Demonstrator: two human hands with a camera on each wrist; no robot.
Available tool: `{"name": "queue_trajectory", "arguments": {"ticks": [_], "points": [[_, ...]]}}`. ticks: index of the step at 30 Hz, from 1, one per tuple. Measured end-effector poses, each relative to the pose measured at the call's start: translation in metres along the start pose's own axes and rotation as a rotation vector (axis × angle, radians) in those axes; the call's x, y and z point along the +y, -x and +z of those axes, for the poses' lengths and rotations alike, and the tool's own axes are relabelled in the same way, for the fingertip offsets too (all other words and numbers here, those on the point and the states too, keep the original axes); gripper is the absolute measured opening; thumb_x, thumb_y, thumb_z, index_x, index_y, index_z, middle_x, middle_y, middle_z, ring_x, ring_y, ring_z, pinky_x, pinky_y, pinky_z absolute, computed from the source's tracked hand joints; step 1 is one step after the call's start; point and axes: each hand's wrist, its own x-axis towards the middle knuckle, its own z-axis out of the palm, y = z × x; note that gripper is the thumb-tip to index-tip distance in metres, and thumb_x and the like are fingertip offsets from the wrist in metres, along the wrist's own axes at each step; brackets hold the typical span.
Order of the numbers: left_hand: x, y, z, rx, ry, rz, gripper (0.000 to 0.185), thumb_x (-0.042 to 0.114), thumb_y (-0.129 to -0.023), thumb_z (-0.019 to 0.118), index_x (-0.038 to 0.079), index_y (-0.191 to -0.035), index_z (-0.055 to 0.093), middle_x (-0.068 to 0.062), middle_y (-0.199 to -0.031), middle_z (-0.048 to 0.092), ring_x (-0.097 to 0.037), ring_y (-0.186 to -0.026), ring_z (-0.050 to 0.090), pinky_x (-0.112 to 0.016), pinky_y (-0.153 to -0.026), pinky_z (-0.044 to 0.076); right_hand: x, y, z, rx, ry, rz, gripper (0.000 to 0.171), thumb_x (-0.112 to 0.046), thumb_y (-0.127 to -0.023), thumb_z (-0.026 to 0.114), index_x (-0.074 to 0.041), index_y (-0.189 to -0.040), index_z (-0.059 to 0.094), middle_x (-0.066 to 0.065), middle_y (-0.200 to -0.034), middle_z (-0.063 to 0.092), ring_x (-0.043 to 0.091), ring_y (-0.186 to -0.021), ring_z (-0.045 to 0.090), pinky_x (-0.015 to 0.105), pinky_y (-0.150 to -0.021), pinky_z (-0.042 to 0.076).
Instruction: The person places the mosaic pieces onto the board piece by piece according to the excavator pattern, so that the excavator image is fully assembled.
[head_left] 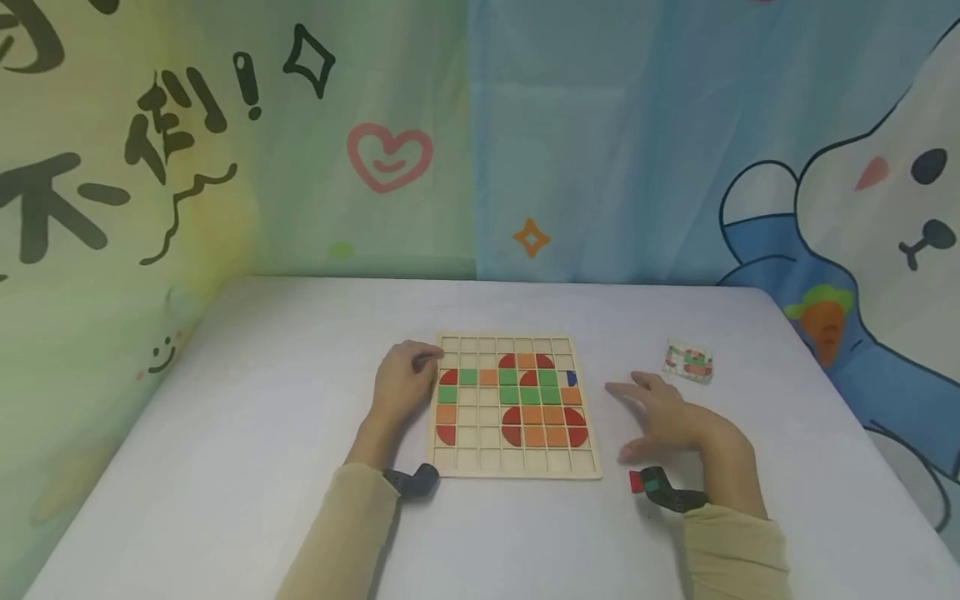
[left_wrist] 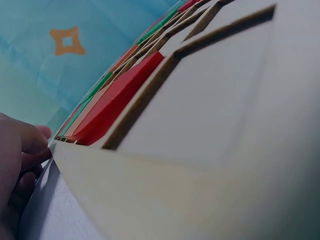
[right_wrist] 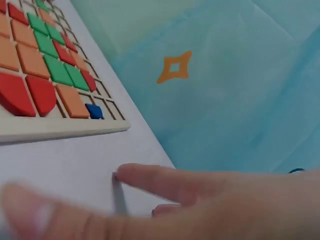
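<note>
A square wooden grid board point(head_left: 477, 435) lies flat on the table, with red rounded tiles, orange square tiles and green square tiles in part of its cells. A small blue piece point(right_wrist: 94, 111) sits in a cell near the board's right edge. My left hand point(head_left: 405, 382) is at the board's left side, its fingertips holding the edge near the far corner. To the right of the board, my right hand point(head_left: 667, 421) hovers low over the table with fingers spread, nothing between them. The left wrist view shows curled fingers point(left_wrist: 36, 139) right at the rim.
A small printed card point(head_left: 688, 360) with a red and green pattern lies beyond my right hand. The white table point(head_left: 225, 467) ends at a printed curtain point(head_left: 570, 150) behind. A dark wrist camera point(head_left: 414, 481) on my left wrist sits close to the board's near left corner.
</note>
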Motion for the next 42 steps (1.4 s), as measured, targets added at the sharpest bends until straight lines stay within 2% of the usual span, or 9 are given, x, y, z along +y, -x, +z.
{"name": "queue_trajectory", "arguments": {"ticks": [4,10,15,22,24,27,33,38,42], "points": [[0.001,-0.001,0.000,0.002,0.001,-0.005,0.022,0.016,-0.087,0.058,0.015,-0.105,0.070,-0.006,-0.110,0.067,-0.025,-0.115,0.057,-0.043,-0.105,0.043,0.002,0.006,0.001,-0.058,0.033,-0.016,0.113,-0.045,-0.056,0.088,-0.017,-0.149,0.030,0.027,-0.155,0.009,0.050,-0.140,0.009,0.075,-0.104,0.021],[0.002,-0.001,0.000,-0.005,0.004,-0.013,0.023,0.016,-0.087,0.056,0.015,-0.105,0.070,-0.006,-0.113,0.067,-0.025,-0.117,0.056,-0.044,-0.106,0.042,-0.004,0.001,0.008,0.023,0.121,-0.014,0.114,-0.040,-0.056,0.088,-0.014,-0.150,0.028,0.028,-0.154,0.012,0.052,-0.139,0.010,0.072,-0.107,0.017],[0.000,-0.001,0.003,-0.015,-0.002,-0.024,0.023,0.016,-0.087,0.056,0.015,-0.106,0.070,-0.005,-0.112,0.067,-0.025,-0.116,0.056,-0.044,-0.105,0.042,0.000,-0.005,0.014,0.076,0.123,-0.016,0.104,-0.043,-0.065,0.083,-0.015,-0.149,0.029,0.026,-0.154,0.013,0.051,-0.140,0.010,0.071,-0.108,0.017],[0.002,0.000,0.001,-0.012,-0.002,-0.017,0.023,0.015,-0.087,0.056,0.015,-0.105,0.071,-0.006,-0.111,0.067,-0.025,-0.116,0.056,-0.043,-0.105,0.042,-0.004,0.003,0.009,-0.010,0.104,-0.006,0.118,-0.046,-0.053,0.088,-0.013,-0.149,0.029,0.027,-0.155,0.013,0.051,-0.140,0.009,0.073,-0.107,0.018],[0.003,-0.001,0.000,-0.011,-0.006,-0.018,0.023,0.016,-0.088,0.056,0.015,-0.106,0.070,-0.005,-0.112,0.067,-0.025,-0.116,0.056,-0.043,-0.106,0.042,-0.009,0.000,0.010,0.006,0.120,0.007,0.117,-0.045,-0.053,0.088,-0.013,-0.149,0.029,0.028,-0.154,0.013,0.052,-0.140,0.010,0.072,-0.107,0.018],[0.004,-0.001,-0.002,-0.013,-0.009,-0.028,0.023,0.016,-0.088,0.056,0.016,-0.106,0.070,-0.005,-0.113,0.067,-0.024,-0.118,0.055,-0.043,-0.107,0.041,-0.012,-0.010,0.012,0.074,0.114,0.031,0.105,-0.042,-0.063,0.085,-0.012,-0.148,0.031,0.027,-0.154,0.016,0.050,-0.140,0.013,0.071,-0.108,0.020],[0.003,-0.001,-0.002,-0.013,-0.008,-0.032,0.022,0.016,-0.089,0.056,0.016,-0.106,0.070,-0.004,-0.113,0.067,-0.024,-0.118,0.055,-0.043,-0.107,0.041,-0.010,-0.023,0.012,0.257,0.043,0.012,0.062,-0.033,-0.083,0.071,-0.007,-0.136,0.050,0.028,-0.144,0.036,0.051,-0.130,0.032,0.069,-0.102,0.032],[0.002,0.000,0.000,-0.014,-0.010,-0.038,0.023,0.017,-0.088,0.056,0.016,-0.106,0.070,-0.005,-0.112,0.067,-0.024,-0.117,0.056,-0.044,-0.106,0.042,-0.011,-0.023,0.010,0.283,-0.006,0.014,0.045,-0.036,-0.085,0.070,-0.008,-0.119,0.063,0.025,-0.127,0.050,0.044,-0.118,0.046,0.062,-0.100,0.040],[0.003,-0.001,0.000,-0.012,-0.013,-0.038,0.023,0.017,-0.089,0.056,0.017,-0.106,0.070,-0.004,-0.112,0.067,-0.024,-0.117,0.056,-0.043,-0.106,0.042,-0.015,-0.022,0.009,0.266,-0.023,0.047,0.031,-0.034,-0.081,0.074,-0.009,-0.098,0.066,0.015,-0.099,0.060,0.030,-0.092,0.054,0.048,-0.083,0.050]]}}
